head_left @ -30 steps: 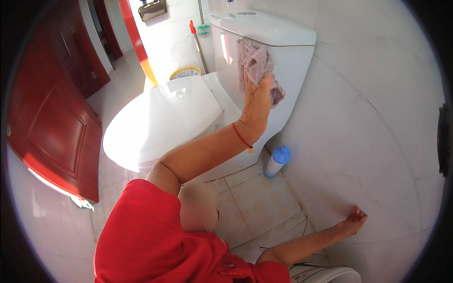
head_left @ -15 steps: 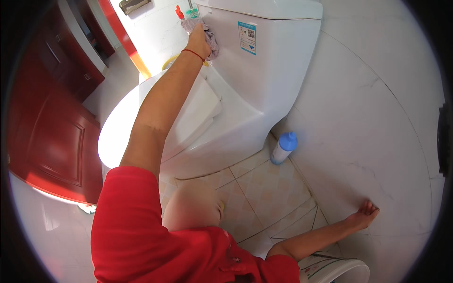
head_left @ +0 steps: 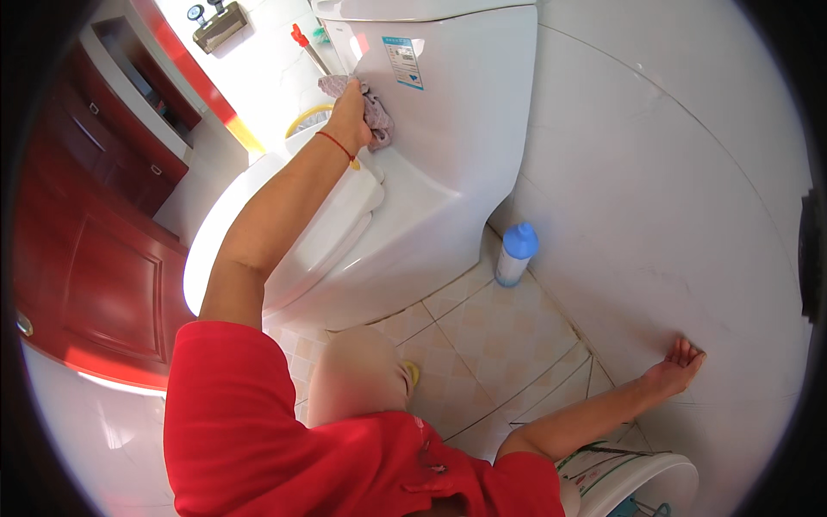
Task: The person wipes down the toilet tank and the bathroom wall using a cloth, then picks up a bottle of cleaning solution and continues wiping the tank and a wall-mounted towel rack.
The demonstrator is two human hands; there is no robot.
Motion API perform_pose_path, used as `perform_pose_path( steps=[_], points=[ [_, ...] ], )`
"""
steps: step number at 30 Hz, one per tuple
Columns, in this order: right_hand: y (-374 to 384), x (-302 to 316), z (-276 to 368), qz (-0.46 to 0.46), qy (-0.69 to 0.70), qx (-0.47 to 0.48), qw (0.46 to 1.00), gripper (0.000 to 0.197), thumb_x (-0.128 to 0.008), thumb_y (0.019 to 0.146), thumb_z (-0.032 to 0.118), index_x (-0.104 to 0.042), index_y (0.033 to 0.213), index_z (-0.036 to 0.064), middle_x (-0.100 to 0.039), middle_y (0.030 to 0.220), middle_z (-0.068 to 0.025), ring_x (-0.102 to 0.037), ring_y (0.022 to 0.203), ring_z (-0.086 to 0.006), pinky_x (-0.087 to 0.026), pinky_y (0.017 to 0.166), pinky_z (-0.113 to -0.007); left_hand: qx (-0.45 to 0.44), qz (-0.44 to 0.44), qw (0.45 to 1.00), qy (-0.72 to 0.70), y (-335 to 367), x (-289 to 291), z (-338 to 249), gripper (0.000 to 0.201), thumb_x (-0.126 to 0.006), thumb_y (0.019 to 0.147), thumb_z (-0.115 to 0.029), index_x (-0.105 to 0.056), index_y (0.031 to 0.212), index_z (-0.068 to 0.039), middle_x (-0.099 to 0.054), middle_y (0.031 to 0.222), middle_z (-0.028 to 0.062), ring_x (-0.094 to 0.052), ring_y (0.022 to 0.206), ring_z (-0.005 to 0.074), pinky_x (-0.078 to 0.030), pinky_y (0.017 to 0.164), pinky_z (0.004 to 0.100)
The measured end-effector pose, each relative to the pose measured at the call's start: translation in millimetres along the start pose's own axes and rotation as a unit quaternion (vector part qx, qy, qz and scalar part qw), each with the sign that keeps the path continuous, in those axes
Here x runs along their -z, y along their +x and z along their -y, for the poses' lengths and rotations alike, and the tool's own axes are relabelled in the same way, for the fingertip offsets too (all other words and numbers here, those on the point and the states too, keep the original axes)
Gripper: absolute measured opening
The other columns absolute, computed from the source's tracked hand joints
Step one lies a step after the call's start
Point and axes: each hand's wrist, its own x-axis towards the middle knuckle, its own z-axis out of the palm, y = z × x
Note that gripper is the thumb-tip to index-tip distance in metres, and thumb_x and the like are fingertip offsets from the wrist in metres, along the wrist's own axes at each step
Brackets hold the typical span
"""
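Observation:
My left hand (head_left: 351, 119) is closed on a greyish-mauve cloth (head_left: 377, 122), which touches the lower left part of the white toilet tank (head_left: 465, 95). Beneath that forearm is the toilet's white lid (head_left: 323, 250), lying down over the bowl. My right hand (head_left: 680, 369) is at the white wall on the right, its fingers curled in and no object visible in them; whether the knuckles touch the wall is hard to tell.
A bottle with a blue cap (head_left: 517, 254) stands on the tiled floor between toilet and wall. Below my right forearm is a white bucket (head_left: 680, 470) with something teal inside. A red-handled tool (head_left: 300, 36) and a yellow-rimmed basin (head_left: 301, 116) are beyond the toilet. A red door (head_left: 103, 267) stands at left.
The cloth in my left hand has slid down along the tank's side. The whole view has shifted a little, showing more of the bucket. My right hand stays by the wall.

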Motion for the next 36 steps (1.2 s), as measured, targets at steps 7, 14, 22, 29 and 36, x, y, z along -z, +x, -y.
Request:
perform_pose_path(
  steps=[7, 14, 22, 29, 36],
  points=[
    [-1.1, -3.6, 1.9, -0.016, -0.012, -0.018, 1.000, 0.025, -0.055, 0.091, 0.024, -0.055, 0.087, -0.0007, -0.060, 0.079, -0.0093, -0.061, 0.074, -0.0204, -0.053, 0.075, -0.033, -0.002, 0.042, 0.995, -0.095, -83.7, -32.6, 40.4, 0.040, -0.040, 0.094, -0.035, -0.047, 0.124, -0.010, -0.053, 0.123, 0.0076, -0.052, 0.113, 0.0244, -0.042, 0.094, 0.0470],
    [4.5, 6.1, -3.7, -0.003, 0.004, -0.006, 1.000, 0.026, -0.054, 0.091, 0.025, -0.055, 0.087, -0.0009, -0.060, 0.080, -0.0099, -0.061, 0.075, -0.0207, -0.052, 0.075, -0.033, -0.359, 0.066, 0.931, 0.011, -124.2, -62.8, 118.3, 0.062, -0.047, 0.093, -0.029, -0.021, 0.136, 0.007, -0.039, 0.131, 0.0154, -0.043, 0.116, 0.0217, -0.038, 0.094, 0.0352],
    [-6.5, -1.5, -3.5, -0.017, -0.011, -0.007, 1.000, 0.030, -0.054, 0.092, 0.027, -0.056, 0.093, -0.0022, -0.060, 0.084, -0.0105, -0.061, 0.080, -0.0240, -0.052, 0.078, -0.035, -0.589, 0.081, 0.726, 0.345, -108.7, -21.2, 193.3, 0.075, -0.047, 0.091, -0.035, -0.011, 0.143, 0.005, 0.005, 0.147, 0.0306, 0.003, 0.134, 0.0526, -0.004, 0.108, 0.0576],
    [-1.6, 5.2, -6.8, -0.028, -0.002, -0.009, 1.000, 0.031, -0.055, 0.091, 0.029, -0.055, 0.093, -0.0027, -0.059, 0.084, -0.0103, -0.060, 0.080, -0.0243, -0.052, 0.077, -0.036, -0.471, 0.235, 0.825, 0.205, -163.2, -15.1, 162.5, 0.061, -0.046, 0.093, -0.015, -0.016, 0.141, 0.006, -0.020, 0.145, 0.0259, -0.015, 0.138, 0.0367, -0.012, 0.111, 0.0423],
    [-4.8, 2.2, -7.3, -0.010, -0.008, -0.024, 1.000, 0.029, -0.056, 0.091, 0.028, -0.055, 0.090, -0.0013, -0.060, 0.082, -0.0095, -0.061, 0.078, -0.0208, -0.052, 0.076, -0.032, -0.394, 0.305, 0.821, -0.280, -200.5, -39.9, 75.9, 0.060, -0.053, 0.090, -0.021, -0.027, 0.137, 0.005, -0.024, 0.142, 0.0244, -0.028, 0.130, 0.0370, -0.022, 0.107, 0.0395]
  ],
)
